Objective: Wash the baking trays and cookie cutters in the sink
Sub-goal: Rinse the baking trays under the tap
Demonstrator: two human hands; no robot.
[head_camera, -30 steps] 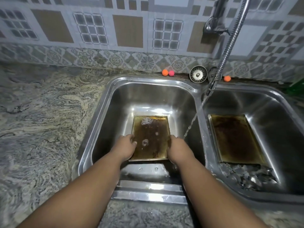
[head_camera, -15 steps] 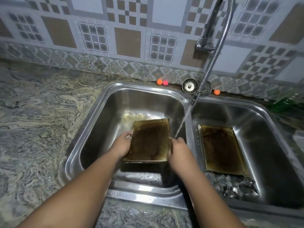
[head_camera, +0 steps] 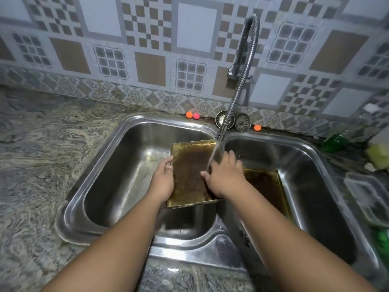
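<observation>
A greasy brown baking tray (head_camera: pixel 189 175) is held up over the right side of the left sink basin (head_camera: pixel 117 178), tilted under the running water from the flexible tap (head_camera: pixel 237 98). My left hand (head_camera: pixel 163 182) grips its left edge. My right hand (head_camera: pixel 225 175) holds its right edge, thumb on the tray's face and fingers spread over the rim. A second dirty tray (head_camera: pixel 267 190) lies flat in the right basin (head_camera: pixel 315 186), partly hidden by my right arm. No cookie cutters show.
Two sink strainers (head_camera: pixel 242 122) and small orange and pink balls (head_camera: pixel 192 115) sit on the back ledge. A green bottle (head_camera: pixel 336 140), a sponge (head_camera: pixel 379 157) and a clear container (head_camera: pixel 372 199) lie on the counter at right. Marbled counter (head_camera: pixel 42 165) spreads to the left.
Both hands lifted the tray from the floor of the left basin and carried it right, under the water stream. The camera tilted up.
</observation>
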